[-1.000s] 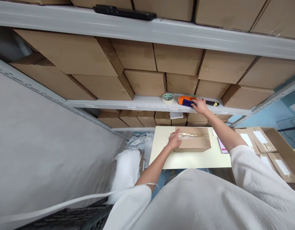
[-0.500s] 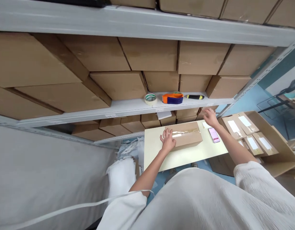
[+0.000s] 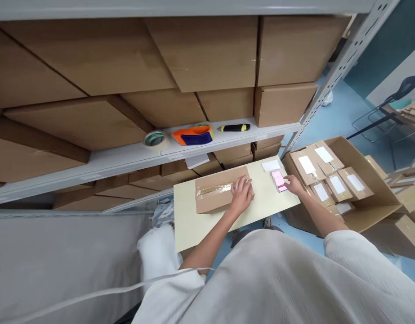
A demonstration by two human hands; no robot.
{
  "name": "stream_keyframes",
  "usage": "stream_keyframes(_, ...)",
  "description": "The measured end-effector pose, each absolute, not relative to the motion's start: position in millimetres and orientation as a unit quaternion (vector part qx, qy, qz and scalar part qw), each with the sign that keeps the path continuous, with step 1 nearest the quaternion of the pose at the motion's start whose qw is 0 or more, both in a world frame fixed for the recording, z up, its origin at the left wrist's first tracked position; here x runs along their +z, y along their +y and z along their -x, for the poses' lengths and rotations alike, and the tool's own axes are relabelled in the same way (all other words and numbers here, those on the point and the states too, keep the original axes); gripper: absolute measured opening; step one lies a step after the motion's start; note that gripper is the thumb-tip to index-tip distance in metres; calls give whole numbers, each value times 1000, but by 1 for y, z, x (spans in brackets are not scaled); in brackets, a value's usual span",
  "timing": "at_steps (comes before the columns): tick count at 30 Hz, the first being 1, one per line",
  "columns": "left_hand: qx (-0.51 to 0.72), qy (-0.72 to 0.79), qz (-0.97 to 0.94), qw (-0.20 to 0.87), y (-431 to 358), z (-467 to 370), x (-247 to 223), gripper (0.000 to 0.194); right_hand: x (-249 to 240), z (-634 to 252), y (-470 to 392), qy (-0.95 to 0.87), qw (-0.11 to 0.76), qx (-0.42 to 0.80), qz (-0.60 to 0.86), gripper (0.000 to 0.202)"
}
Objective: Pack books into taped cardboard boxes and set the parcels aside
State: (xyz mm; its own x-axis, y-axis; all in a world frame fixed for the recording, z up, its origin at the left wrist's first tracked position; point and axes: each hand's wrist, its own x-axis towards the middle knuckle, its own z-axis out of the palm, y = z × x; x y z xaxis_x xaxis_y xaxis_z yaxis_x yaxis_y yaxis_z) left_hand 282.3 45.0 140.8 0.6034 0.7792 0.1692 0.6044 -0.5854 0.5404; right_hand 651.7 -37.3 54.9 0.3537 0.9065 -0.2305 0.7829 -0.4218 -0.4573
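A taped cardboard box point(image 3: 210, 191) lies on the cream tabletop point(image 3: 185, 229), a shiny strip of clear tape along its top. Over the box's right end rests my left hand point(image 3: 241, 195), its fingers spread on the top and edge. My right hand point(image 3: 295, 185) is at the right edge of a phone point(image 3: 278, 181) lying flat with a lit pink screen. Its fingers are bent and a little apart, the tips touching the phone's edge. Just behind the phone is a white label point(image 3: 271, 165).
On the shelf edge sit a tape roll point(image 3: 157, 140), an orange and blue tape dispenser point(image 3: 194, 135) and a yellow and black utility knife point(image 3: 234, 128). Brown cartons fill the shelves point(image 3: 210, 54). To the right stands a large open carton point(image 3: 372, 216) holding several labelled boxes.
My left hand has shifted from the box's left part to its right end. The right hand has come down to the phone's edge. The view has turned to the right.
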Motion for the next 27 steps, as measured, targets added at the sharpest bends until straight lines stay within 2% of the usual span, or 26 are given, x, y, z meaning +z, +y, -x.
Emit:
stream_keyframes(6, 163, 347, -892, 239, 24, -344, 136, 61, 23, -665, -12, -558, 77, 238, 791, 42)
stream_keyframes(11, 80, 342, -891, 289, 10, -378, 127, 69, 6, -670, 8, -605, 75, 226, 760, 48)
stream_keyframes(16, 69, 366, -872, 318, 6, -390, 111, 68, -3, -674, 14, -630, 74, 229, 739, 55)
stream_keyframes(24, 23, 397, -851, 343, 13, -391, 105, 62, -4, -691, 63, -545, 82, 233, 801, 47)
stream_keyframes(27, 17, 416, -832, 368, 18, -394, 103, 60, -4, -698, 79, -531, 119, 239, 804, 42)
